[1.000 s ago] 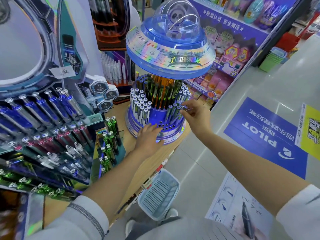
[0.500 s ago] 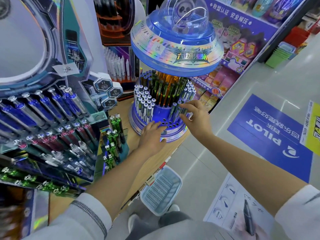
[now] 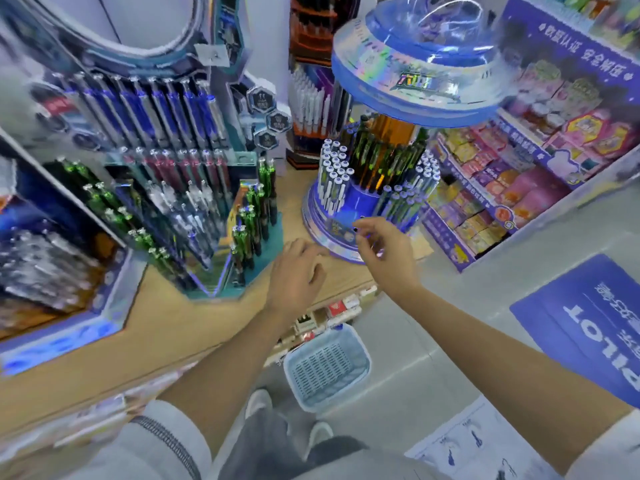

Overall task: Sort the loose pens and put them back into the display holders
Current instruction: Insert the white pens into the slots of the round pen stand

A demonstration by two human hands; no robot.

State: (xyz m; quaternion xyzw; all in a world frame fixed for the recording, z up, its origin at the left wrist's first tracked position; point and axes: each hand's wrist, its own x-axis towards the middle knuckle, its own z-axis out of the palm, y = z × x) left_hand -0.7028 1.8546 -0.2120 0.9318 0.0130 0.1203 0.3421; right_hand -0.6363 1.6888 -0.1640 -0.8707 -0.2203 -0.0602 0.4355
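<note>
Where pens (image 3: 334,171) stand; rnd glossy holder (image 3: 327,233)

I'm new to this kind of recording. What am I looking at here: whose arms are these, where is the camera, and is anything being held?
There is no machine here. A person wears one wide-angle camera on the head, so you look down along their own two bare arms. The left hand hovers over the wooden counter, its fingers loosely curled and nothing visible in it. The right hand is at the base of the round blue pen carousel, with its fingers curled. The frame is blurred, so I cannot tell whether it pinches anything. To the left stands a tiered pen display. A pale blue basket sits on the floor below the counter.
</note>
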